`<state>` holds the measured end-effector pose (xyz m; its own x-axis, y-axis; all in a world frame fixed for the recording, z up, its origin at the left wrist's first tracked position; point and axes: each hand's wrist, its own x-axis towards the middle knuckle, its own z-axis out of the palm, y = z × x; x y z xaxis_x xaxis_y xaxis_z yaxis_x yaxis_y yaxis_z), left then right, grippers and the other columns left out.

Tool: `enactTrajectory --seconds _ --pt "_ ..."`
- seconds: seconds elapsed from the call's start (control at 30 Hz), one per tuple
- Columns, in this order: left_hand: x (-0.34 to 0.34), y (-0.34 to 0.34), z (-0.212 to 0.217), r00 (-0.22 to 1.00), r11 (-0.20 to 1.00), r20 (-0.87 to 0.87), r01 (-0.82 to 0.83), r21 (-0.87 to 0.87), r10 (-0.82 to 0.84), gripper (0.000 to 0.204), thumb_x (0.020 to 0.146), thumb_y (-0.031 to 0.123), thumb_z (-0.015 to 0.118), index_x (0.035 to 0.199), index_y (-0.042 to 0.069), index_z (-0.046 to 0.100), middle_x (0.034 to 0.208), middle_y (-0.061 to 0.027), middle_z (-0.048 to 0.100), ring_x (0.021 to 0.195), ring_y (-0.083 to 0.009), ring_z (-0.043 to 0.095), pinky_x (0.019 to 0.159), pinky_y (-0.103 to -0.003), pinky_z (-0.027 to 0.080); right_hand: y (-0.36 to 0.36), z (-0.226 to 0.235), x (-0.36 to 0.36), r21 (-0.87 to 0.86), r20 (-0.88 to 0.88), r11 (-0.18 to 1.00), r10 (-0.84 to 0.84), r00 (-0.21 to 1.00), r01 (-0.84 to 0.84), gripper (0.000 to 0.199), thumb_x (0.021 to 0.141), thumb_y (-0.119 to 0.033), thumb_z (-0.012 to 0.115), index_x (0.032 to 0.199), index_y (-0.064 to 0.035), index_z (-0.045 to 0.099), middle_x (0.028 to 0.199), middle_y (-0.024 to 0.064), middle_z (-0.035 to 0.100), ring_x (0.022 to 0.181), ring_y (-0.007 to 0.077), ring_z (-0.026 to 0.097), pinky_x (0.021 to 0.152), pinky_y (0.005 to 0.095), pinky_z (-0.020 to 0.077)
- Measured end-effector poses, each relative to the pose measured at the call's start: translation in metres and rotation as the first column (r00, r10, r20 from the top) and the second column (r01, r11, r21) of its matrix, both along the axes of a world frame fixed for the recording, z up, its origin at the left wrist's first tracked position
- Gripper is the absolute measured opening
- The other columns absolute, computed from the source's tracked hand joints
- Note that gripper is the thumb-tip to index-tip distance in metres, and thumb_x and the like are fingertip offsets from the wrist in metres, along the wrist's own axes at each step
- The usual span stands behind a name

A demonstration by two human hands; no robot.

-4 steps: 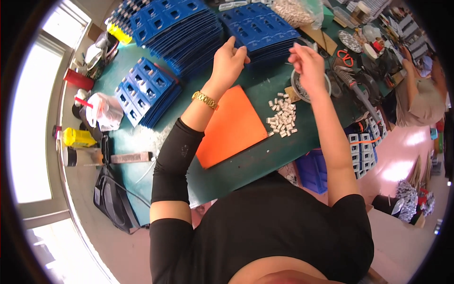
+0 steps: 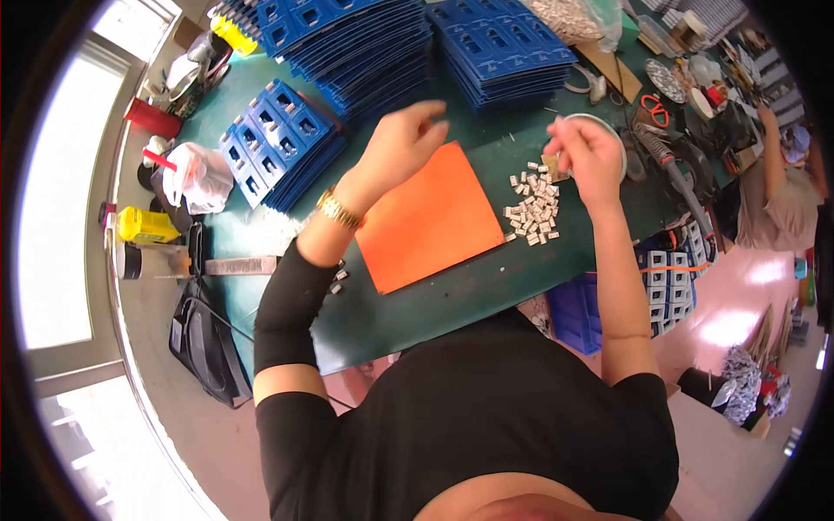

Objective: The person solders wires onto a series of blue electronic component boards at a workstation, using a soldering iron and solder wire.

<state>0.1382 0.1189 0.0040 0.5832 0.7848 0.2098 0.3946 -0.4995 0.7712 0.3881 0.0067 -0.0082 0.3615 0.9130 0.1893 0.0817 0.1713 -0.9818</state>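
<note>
My left hand (image 2: 401, 143) hovers over the far edge of an orange mat (image 2: 430, 221) on the green table (image 2: 417, 304), blurred, with its fingers loosely curled; I cannot tell whether it holds anything. A gold watch (image 2: 334, 208) is on that wrist. My right hand (image 2: 589, 156) is to the right, just beyond a heap of small white parts (image 2: 534, 208), its fingertips pinched on a small tan piece (image 2: 551, 168). Behind the right hand a round white dish (image 2: 608, 126) is partly hidden.
Stacks of blue punched trays (image 2: 365, 43) (image 2: 508, 48) fill the table's far side, with a smaller stack (image 2: 278, 143) at the left. A soldering iron (image 2: 673, 169), red scissors (image 2: 656, 108), a white bag (image 2: 204, 174) and a yellow bottle (image 2: 148, 226) lie around. Another person (image 2: 786, 195) stands at the right.
Both hands have drawn back from the blue stacks toward me; the left now hangs over the orange mat's far edge and the right sits by the heap of white parts.
</note>
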Motion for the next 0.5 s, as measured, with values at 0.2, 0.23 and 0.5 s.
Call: enactTrajectory --seconds 0.2,0.23,0.5 --pt "-0.120 -0.070 -0.006 0.830 0.943 -0.554 0.234 0.235 -0.068 0.061 0.071 -0.004 0.061 0.130 0.011 0.056 0.133 -0.0157 0.049 0.121 -0.0327 0.049 0.097 -0.040 0.045 -0.017 -0.019 -0.033 -0.028 0.787 0.934 0.240 0.569 -0.356 0.030 0.080 0.000 0.068 0.108 -0.0098 0.068 0.103 0.0114 0.066 0.092 0.0271 0.065 0.074 0.0326 0.0520" --pt "-0.125 -0.076 -0.008 0.828 0.947 -0.557 0.225 0.231 -0.061 0.061 0.071 -0.004 0.061 0.130 0.011 0.056 0.133 -0.0157 0.049 0.121 -0.0327 0.049 0.097 -0.040 0.045 -0.013 -0.023 -0.035 -0.026 0.896 0.902 0.212 0.390 -0.430 0.040 0.078 0.003 0.066 0.115 -0.0122 0.066 0.117 0.0126 0.063 0.106 0.0316 0.061 0.081 0.0360 0.0513" --pt "-0.149 -0.075 -0.013 0.834 0.789 -0.551 0.357 0.500 -0.029 0.053 0.073 0.003 0.069 0.124 0.015 0.061 0.134 -0.0113 0.051 0.128 -0.0356 0.044 0.103 -0.049 0.037 0.001 0.001 -0.040 0.116 0.965 0.791 0.054 0.257 -0.601 0.044 0.069 0.005 0.063 0.107 -0.0165 0.071 0.117 0.0099 0.064 0.108 0.0312 0.061 0.088 0.0400 0.0488"
